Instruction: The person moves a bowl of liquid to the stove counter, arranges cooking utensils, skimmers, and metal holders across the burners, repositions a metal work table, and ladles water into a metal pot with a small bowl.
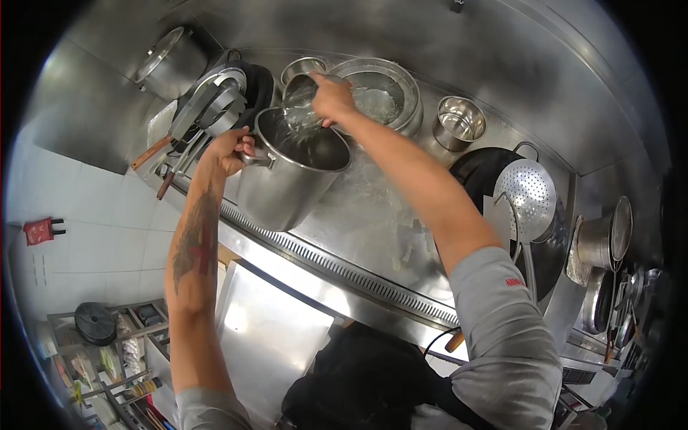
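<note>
A tall steel pot (287,193) is tilted on the steel counter (365,215), its mouth facing up and right. My left hand (229,152) is closed round the handle on its left side. Above the pot's mouth, my right hand (332,99) grips a small metal container (299,87), tipped so that clear liquid (301,123) pours into the pot. Just behind my right hand is a round basin (380,99) with clear liquid in it. A small steel pot (304,66) stands behind the tipped container.
At right are an empty steel pot (459,123), a black wok (481,169) and a perforated ladle (527,197). Long-handled tools (190,125) and a lidded pot (170,66) lie at left. A drain grating (322,254) runs along the counter's front.
</note>
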A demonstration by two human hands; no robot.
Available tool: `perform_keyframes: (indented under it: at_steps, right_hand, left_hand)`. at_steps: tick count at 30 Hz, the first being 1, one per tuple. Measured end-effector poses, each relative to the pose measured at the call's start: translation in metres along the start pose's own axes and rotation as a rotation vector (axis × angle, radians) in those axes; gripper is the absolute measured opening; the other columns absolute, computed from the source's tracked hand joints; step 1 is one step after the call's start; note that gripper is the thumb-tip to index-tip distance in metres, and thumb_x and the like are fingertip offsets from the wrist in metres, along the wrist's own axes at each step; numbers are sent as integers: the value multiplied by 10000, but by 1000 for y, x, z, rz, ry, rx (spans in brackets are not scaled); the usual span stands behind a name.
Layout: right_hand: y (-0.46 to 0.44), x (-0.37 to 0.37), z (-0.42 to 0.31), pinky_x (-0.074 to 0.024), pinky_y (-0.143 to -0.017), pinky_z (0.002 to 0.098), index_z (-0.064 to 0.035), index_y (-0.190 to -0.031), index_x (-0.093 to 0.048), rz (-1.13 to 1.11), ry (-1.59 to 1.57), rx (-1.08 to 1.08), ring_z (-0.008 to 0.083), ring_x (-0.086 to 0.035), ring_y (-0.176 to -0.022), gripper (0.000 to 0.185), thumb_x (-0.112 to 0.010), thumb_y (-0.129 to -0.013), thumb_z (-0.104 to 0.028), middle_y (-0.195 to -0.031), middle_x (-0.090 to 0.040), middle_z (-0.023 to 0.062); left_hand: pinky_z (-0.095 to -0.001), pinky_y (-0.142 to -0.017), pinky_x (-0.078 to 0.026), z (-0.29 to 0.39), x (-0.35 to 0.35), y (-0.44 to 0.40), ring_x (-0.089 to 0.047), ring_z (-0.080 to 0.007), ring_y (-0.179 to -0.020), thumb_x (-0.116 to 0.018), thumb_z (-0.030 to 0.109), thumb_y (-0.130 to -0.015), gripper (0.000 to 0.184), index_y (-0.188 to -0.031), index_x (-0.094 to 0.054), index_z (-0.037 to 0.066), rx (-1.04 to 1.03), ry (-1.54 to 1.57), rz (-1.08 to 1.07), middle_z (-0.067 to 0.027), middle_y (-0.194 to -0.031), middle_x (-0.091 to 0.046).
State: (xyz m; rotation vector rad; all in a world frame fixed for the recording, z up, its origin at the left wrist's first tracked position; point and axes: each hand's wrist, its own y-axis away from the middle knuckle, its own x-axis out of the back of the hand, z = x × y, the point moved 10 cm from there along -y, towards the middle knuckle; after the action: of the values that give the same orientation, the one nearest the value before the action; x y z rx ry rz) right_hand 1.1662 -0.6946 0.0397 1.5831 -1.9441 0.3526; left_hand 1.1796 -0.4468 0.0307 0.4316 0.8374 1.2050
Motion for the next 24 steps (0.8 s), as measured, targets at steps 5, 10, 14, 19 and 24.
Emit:
perform_keyframes:
  at_steps: [5,10,14,19,24]
  right_hand:
    - [47,-4,-50,-616,-661,398,-483,-1489,-331,451,493,403,378,-719,-691,824,-547,-855,-3,-1494,-76,466]
    - [74,12,-50,-616,-646,406,-526,-1463,-347,517,611,514,366,-715,-669,815,-540,-864,-8,-1525,-21,432]
    - [76,32,-32,-610,-601,396,-557,-1448,-353,638,747,520,348,-705,-611,808,-575,-858,-51,-1540,-22,417]
    - [96,67,-8,-617,-576,398,-533,-1509,-198,655,781,368,340,-696,-603,942,-518,-838,45,-1518,-6,439]
    - [135,100,14,-616,-622,418,-481,-1523,-215,636,717,216,398,-722,-752,909,-518,-839,36,-1501,-5,463]
  left_hand:
    - [-219,-386,-298,6,-10,-3,-288,-47,-417,-682,194,-942,301,-757,-476,75,-44,-275,16,13,-565,-379]
    - [-311,-373,-301,-9,-11,0,-384,-134,-367,-799,205,-817,294,-716,-638,-20,-298,-855,188,-11,-512,-450]
    - [-336,-396,-395,-30,-52,13,-535,-175,-397,-833,270,-756,367,-660,-664,-41,-380,-1213,344,-81,-549,-579]
    - [-363,-706,-569,-46,-85,21,-719,-295,-687,-746,274,-777,311,-766,-709,-35,-530,-1669,384,-171,-743,-712]
    - [-392,-881,-556,-83,-100,28,-688,-348,-1019,-640,146,-804,316,-1027,-660,-77,-729,-1826,532,-230,-1057,-692]
